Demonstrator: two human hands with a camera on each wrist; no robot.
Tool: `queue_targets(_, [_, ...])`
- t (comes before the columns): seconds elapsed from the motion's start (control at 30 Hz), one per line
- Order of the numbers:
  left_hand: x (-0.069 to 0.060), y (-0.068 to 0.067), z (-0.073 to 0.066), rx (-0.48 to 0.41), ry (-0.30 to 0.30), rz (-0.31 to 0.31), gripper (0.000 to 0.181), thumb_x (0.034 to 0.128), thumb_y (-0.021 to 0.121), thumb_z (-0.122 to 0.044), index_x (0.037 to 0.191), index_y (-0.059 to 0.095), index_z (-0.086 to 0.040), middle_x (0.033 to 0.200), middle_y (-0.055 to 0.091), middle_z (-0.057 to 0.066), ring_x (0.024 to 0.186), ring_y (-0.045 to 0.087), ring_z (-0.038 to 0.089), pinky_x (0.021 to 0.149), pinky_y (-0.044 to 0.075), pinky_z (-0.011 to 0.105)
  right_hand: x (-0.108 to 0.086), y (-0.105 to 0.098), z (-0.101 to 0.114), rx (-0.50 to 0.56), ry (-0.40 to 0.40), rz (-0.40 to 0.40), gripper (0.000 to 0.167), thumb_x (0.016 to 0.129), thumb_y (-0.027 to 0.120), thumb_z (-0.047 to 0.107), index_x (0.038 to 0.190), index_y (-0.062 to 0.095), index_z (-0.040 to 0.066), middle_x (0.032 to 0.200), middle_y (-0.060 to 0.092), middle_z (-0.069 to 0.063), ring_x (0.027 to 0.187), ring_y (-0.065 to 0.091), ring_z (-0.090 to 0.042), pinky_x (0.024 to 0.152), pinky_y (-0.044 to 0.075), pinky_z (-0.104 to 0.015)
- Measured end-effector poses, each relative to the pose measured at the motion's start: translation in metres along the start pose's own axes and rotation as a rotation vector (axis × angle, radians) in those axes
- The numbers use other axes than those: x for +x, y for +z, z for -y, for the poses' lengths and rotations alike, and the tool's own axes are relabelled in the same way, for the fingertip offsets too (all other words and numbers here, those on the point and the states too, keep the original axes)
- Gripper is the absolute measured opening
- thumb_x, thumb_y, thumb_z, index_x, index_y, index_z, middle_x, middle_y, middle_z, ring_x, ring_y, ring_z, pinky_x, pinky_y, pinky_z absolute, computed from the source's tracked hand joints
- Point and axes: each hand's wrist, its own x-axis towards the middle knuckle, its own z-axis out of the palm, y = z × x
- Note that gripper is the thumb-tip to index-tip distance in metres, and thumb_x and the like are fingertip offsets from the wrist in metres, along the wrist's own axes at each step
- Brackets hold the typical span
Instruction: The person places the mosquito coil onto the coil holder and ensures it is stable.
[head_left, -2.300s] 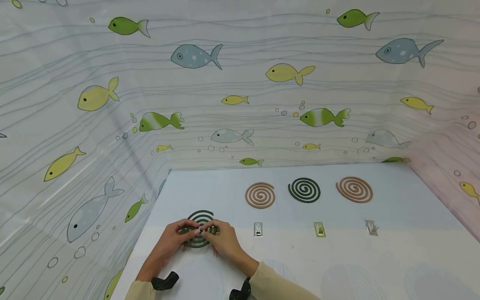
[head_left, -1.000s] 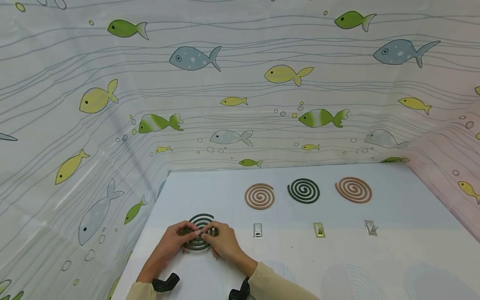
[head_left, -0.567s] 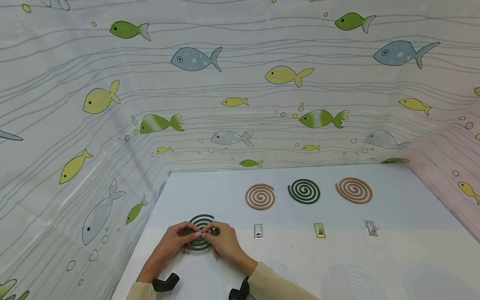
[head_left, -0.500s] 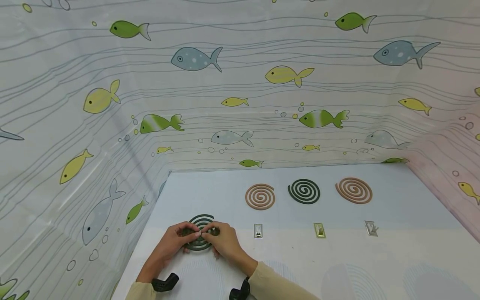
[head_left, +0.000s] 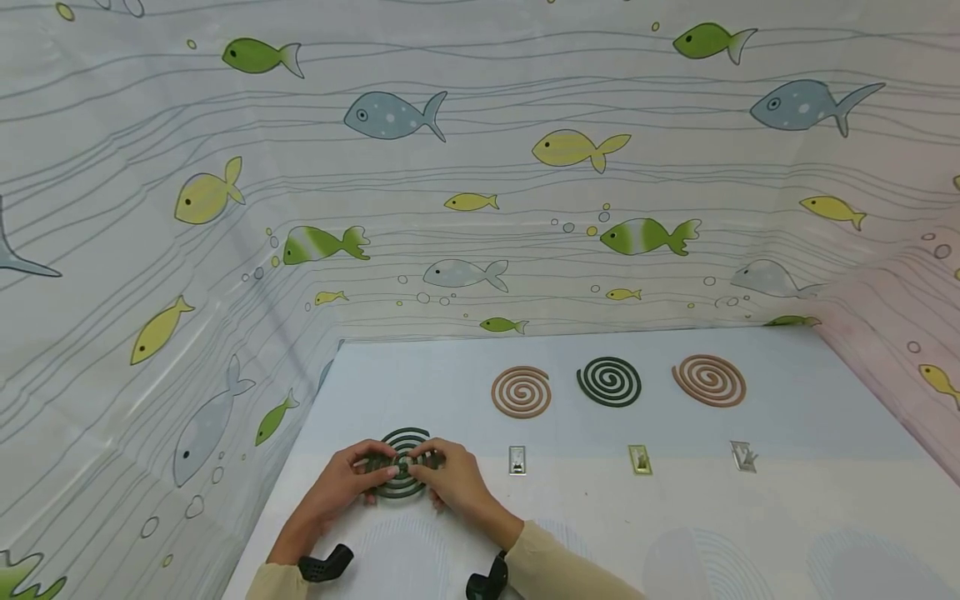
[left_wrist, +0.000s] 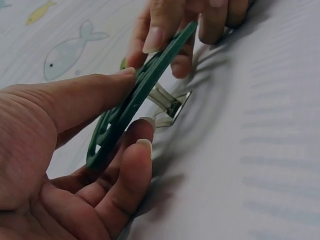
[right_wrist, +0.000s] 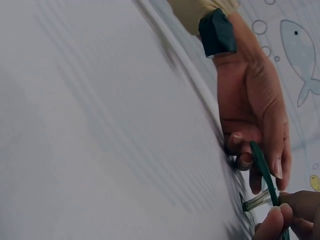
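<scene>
My left hand [head_left: 347,485] grips a dark green mosquito coil [left_wrist: 150,80] on its left side, thumb on top and fingers below. On its other side, my right hand [head_left: 459,485] holds the same coil between thumb and fingers. In the left wrist view the coil is tilted, raised off the white table, with a small metal coil stand [left_wrist: 171,106] under it. The stand's upright strip reaches up to the coil's underside, and its frame is near the tabletop. Whether the strip's tip is through the coil's centre cannot be seen.
Behind lie two brown mosquito coils [head_left: 521,392] [head_left: 709,381] and another dark green coil [head_left: 609,382]. Nearer are a silver stand [head_left: 517,460], a gold-coloured stand [head_left: 640,460] and a silver stand with raised metal [head_left: 743,457]. Fish-printed sheeting [head_left: 465,242] walls the white table [head_left: 570,533].
The thumb and index finger of my right hand have moved slightly right, apart from the left fingertips, so the coil's centre shows. Both hands keep hold of the coil. The head view shifts a little.
</scene>
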Motion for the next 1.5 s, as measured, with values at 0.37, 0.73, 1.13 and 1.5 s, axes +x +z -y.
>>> queue_targets(0.37, [-0.004, -0.007, 0.000, 0.025, -0.003, -0.004, 0.047, 0.0917, 0.080, -0.019, 0.130, 0.061, 0.001, 0.127, 0.058, 0.024, 0.066, 0.059, 0.018, 0.057, 0.054, 0.033, 0.000, -0.009, -0.001, -0.029, -0.025, -0.016, 0.021, 0.092, 0.079, 0.015, 0.113, 0.074, 0.013, 0.093, 0.068, -0.003, 0.041, 0.046, -0.007, 0.038, 0.041, -0.022])
queue_targets(0.73, [-0.009, -0.014, -0.004, 0.029, -0.068, -0.063, 0.049, 0.0917, 0.081, -0.022, 0.131, 0.060, -0.001, 0.136, 0.054, 0.022, 0.076, 0.060, 0.020, 0.058, 0.053, 0.034, -0.004, -0.017, 0.005, -0.041, -0.033, -0.019, 0.024, 0.091, 0.079, 0.013, 0.114, 0.074, 0.010, 0.095, 0.065, -0.005, 0.043, 0.047, -0.008, 0.039, 0.041, -0.022])
queue_targets(1.13, [-0.013, -0.019, -0.007, 0.056, -0.089, -0.121, 0.048, 0.0924, 0.080, -0.023, 0.131, 0.060, -0.002, 0.135, 0.055, 0.019, 0.077, 0.061, 0.023, 0.058, 0.052, 0.035, -0.005, -0.030, 0.010, -0.076, -0.040, -0.019, 0.026, 0.093, 0.077, 0.015, 0.117, 0.073, 0.012, 0.097, 0.066, -0.003, 0.048, 0.052, -0.011, 0.044, 0.045, -0.024])
queue_targets(1.5, [-0.013, -0.019, -0.022, 0.088, -0.017, -0.197, 0.045, 0.0922, 0.080, -0.026, 0.126, 0.063, -0.001, 0.115, 0.065, 0.012, 0.070, 0.057, 0.024, 0.060, 0.050, 0.033, -0.008, -0.041, 0.023, -0.082, -0.034, -0.044, 0.023, 0.094, 0.076, 0.016, 0.117, 0.074, 0.012, 0.097, 0.067, -0.003, 0.051, 0.054, -0.013, 0.046, 0.047, -0.025])
